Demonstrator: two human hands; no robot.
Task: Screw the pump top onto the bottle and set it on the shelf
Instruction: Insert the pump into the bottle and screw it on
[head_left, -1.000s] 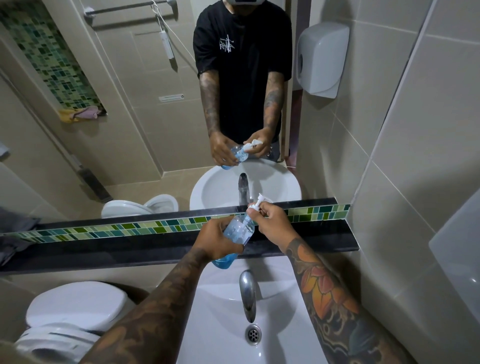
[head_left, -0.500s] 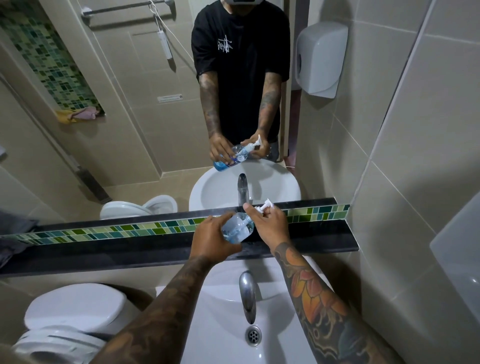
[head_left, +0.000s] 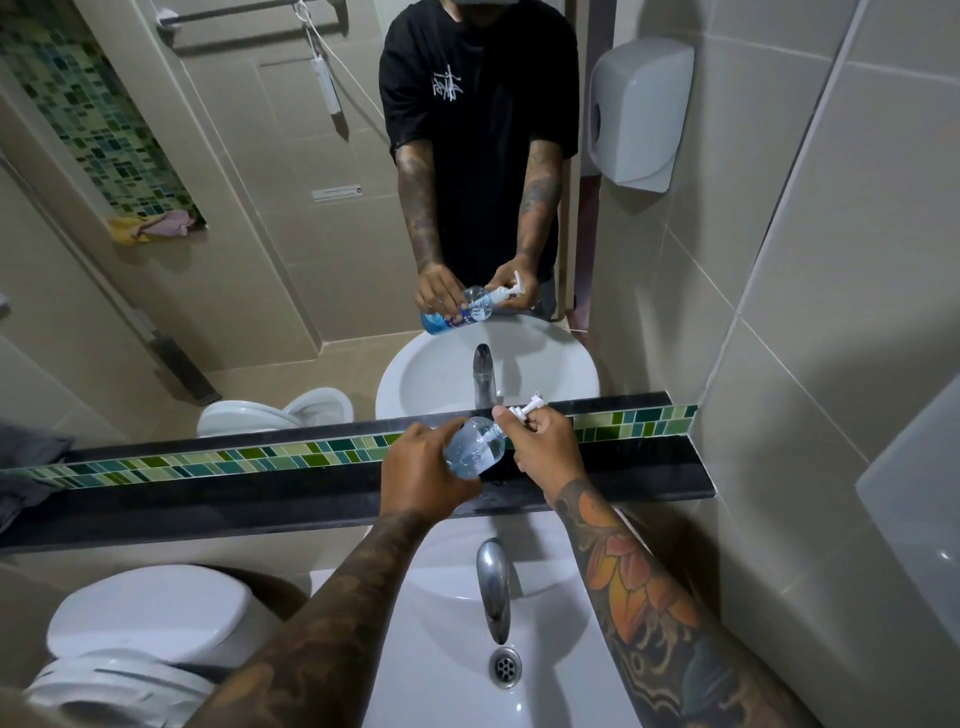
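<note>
Tiled bathroom, dark shelf (head_left: 260, 499) under mirror. Clear bottle (head_left: 472, 449) tilted above it, left hand (head_left: 421, 478) wrapped round body, right hand (head_left: 543, 447) pinching pump top (head_left: 527, 408). Probably light, slick plastic; best gripped mid-body.

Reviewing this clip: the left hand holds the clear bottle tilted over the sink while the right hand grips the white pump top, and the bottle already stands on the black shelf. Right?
Not quite. The head view shows the bottle held in the air above the black shelf, not standing on it. The left hand holds it tilted and the right hand grips the pump top, as stated.
</note>
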